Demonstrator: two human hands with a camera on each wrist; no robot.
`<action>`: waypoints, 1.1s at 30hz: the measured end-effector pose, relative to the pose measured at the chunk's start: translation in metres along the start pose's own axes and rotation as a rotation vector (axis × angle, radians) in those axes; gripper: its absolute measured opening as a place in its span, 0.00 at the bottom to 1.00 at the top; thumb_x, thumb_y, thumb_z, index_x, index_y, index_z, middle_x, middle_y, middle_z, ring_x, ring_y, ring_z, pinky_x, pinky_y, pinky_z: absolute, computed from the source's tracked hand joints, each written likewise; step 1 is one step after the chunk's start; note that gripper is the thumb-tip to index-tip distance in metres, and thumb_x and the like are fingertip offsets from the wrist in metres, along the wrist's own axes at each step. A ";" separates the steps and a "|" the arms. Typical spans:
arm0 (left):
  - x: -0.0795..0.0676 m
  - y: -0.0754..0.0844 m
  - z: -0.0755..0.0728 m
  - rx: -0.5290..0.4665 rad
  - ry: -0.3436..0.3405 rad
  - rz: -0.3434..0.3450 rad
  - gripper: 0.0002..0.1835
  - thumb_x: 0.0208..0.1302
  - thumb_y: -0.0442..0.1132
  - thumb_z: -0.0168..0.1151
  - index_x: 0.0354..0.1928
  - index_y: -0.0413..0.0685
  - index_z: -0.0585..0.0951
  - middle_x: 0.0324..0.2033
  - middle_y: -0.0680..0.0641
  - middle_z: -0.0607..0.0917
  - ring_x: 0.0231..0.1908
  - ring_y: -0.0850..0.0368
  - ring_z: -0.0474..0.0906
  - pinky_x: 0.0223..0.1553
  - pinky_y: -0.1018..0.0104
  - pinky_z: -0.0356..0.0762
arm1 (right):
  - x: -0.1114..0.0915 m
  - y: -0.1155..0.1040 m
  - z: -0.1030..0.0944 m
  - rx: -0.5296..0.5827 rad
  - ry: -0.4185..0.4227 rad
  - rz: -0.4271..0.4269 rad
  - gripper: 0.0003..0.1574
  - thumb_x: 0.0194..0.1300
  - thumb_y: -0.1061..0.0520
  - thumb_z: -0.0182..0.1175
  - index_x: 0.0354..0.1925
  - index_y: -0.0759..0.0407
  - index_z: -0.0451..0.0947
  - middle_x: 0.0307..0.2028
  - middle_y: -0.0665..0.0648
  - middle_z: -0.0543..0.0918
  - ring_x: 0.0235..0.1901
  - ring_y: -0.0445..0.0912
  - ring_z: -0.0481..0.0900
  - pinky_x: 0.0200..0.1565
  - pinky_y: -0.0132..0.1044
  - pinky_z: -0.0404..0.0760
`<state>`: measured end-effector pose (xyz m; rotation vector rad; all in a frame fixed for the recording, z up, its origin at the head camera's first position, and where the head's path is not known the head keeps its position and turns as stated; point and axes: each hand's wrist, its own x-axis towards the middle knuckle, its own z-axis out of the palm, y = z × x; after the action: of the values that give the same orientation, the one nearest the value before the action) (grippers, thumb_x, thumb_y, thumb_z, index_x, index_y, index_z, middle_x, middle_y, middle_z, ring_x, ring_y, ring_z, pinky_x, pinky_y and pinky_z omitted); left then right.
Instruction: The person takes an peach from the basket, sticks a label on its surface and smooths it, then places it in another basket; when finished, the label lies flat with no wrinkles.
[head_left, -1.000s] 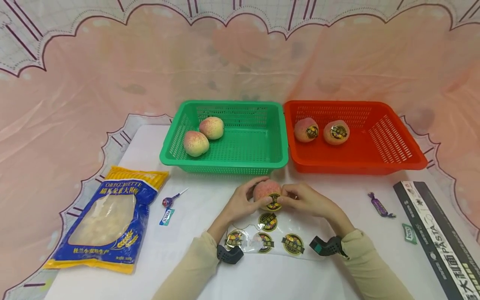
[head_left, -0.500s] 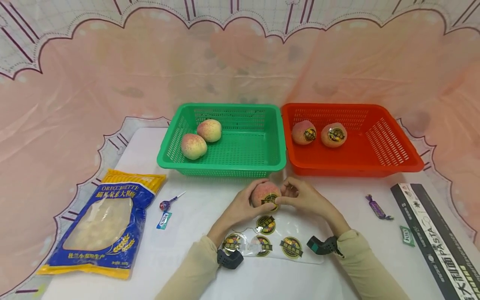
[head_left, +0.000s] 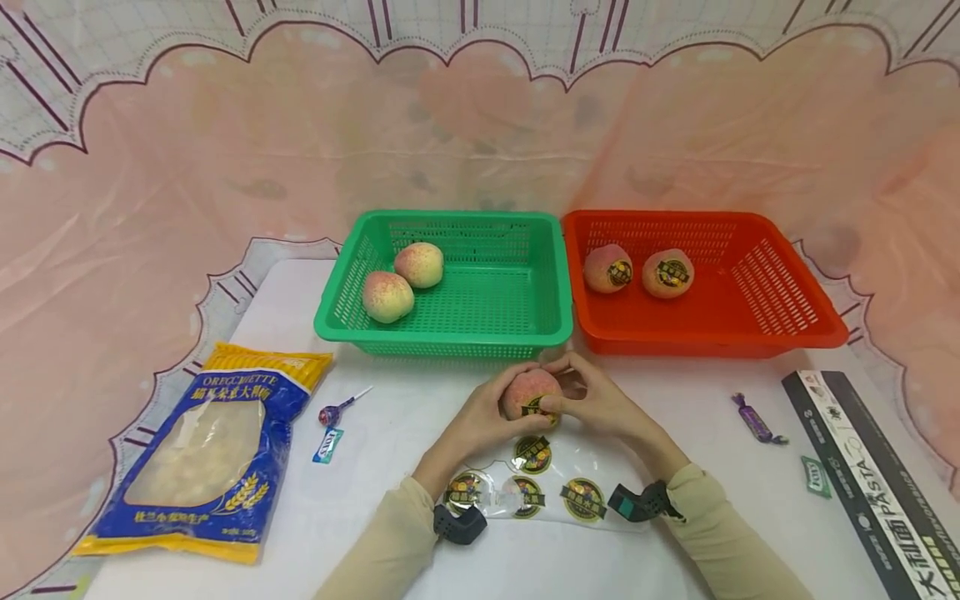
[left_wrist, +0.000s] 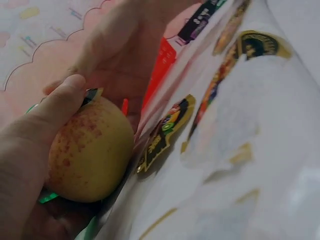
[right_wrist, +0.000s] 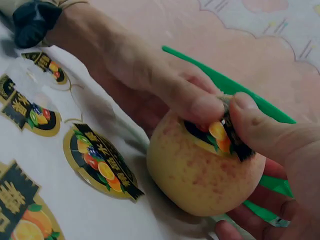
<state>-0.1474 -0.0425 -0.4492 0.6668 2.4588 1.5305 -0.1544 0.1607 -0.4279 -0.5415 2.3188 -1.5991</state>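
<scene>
A pink-and-yellow peach (head_left: pixel 529 388) is held between both hands in front of the green basket. My left hand (head_left: pixel 478 417) grips its left side, thumb lying on the near face. On the right, my right hand (head_left: pixel 609 407) curls its fingers round the peach, thumb pressing a black-and-gold fruit sticker (right_wrist: pixel 216 136) against the skin. Both thumbs partly cover that sticker in the right wrist view. Below the hands lies a clear sticker sheet (head_left: pixel 596 460) bearing several more round stickers, one of them a sticker (right_wrist: pixel 102 162) close beside the peach.
The green basket (head_left: pixel 450 336) holds two plain peaches; the red basket (head_left: pixel 705 340) beside it holds two peaches with stickers. At left lie an orecchiette bag (head_left: pixel 202 458), a lollipop (head_left: pixel 330 414) and a small candy (head_left: pixel 327 446). A purple-wrapped candy (head_left: pixel 756 421), green candy (head_left: pixel 815 477) and pasta box (head_left: pixel 870 475) lie right.
My right hand has moved left, closer in round the peach, its thumb now over the sticker. The left hand keeps its grip. The head view has shifted slightly.
</scene>
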 end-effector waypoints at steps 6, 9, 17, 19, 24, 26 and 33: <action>0.000 -0.006 -0.004 -0.028 -0.063 0.067 0.41 0.45 0.54 0.67 0.63 0.63 0.60 0.55 0.57 0.71 0.51 0.61 0.72 0.51 0.64 0.72 | 0.002 0.003 0.003 0.023 -0.015 0.005 0.29 0.52 0.52 0.64 0.49 0.53 0.64 0.48 0.58 0.73 0.47 0.51 0.73 0.50 0.42 0.73; -0.001 -0.005 -0.003 -0.013 -0.052 0.076 0.41 0.45 0.52 0.68 0.62 0.63 0.60 0.55 0.56 0.71 0.51 0.61 0.72 0.51 0.64 0.72 | 0.001 0.002 0.005 0.016 -0.017 0.020 0.31 0.52 0.50 0.64 0.51 0.52 0.62 0.49 0.57 0.72 0.48 0.50 0.71 0.50 0.41 0.73; 0.000 0.003 0.009 0.123 0.059 0.056 0.41 0.40 0.52 0.69 0.60 0.66 0.61 0.49 0.59 0.73 0.46 0.63 0.72 0.45 0.66 0.74 | -0.001 -0.001 0.011 -0.042 0.005 0.022 0.33 0.53 0.50 0.63 0.52 0.52 0.58 0.48 0.56 0.69 0.46 0.49 0.70 0.47 0.40 0.72; 0.001 0.003 0.010 0.148 0.071 0.052 0.42 0.40 0.55 0.69 0.60 0.65 0.60 0.49 0.60 0.73 0.47 0.63 0.72 0.46 0.65 0.74 | 0.000 -0.002 0.012 -0.037 0.012 0.024 0.32 0.53 0.50 0.63 0.52 0.51 0.58 0.48 0.56 0.69 0.45 0.49 0.70 0.46 0.39 0.71; 0.001 0.003 0.012 0.196 0.111 0.044 0.42 0.39 0.59 0.68 0.59 0.68 0.60 0.47 0.62 0.73 0.45 0.65 0.72 0.44 0.65 0.74 | 0.001 -0.001 0.011 -0.001 0.025 0.028 0.29 0.53 0.51 0.63 0.49 0.52 0.60 0.47 0.56 0.70 0.43 0.49 0.71 0.43 0.39 0.72; 0.002 0.003 0.012 0.213 0.132 0.057 0.40 0.40 0.59 0.67 0.58 0.69 0.61 0.47 0.62 0.73 0.44 0.65 0.73 0.43 0.66 0.74 | 0.001 -0.001 0.010 0.011 0.032 0.034 0.28 0.52 0.51 0.64 0.48 0.52 0.62 0.46 0.57 0.72 0.41 0.50 0.73 0.42 0.39 0.72; 0.000 0.004 0.016 0.208 0.158 0.055 0.35 0.41 0.61 0.65 0.54 0.71 0.63 0.44 0.63 0.74 0.42 0.68 0.72 0.41 0.70 0.74 | 0.000 0.002 0.005 0.075 0.008 0.006 0.22 0.54 0.55 0.63 0.44 0.57 0.65 0.43 0.60 0.76 0.42 0.52 0.73 0.44 0.39 0.71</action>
<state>-0.1404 -0.0276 -0.4527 0.6761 2.7673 1.4087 -0.1528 0.1575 -0.4314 -0.5117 2.2531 -1.6807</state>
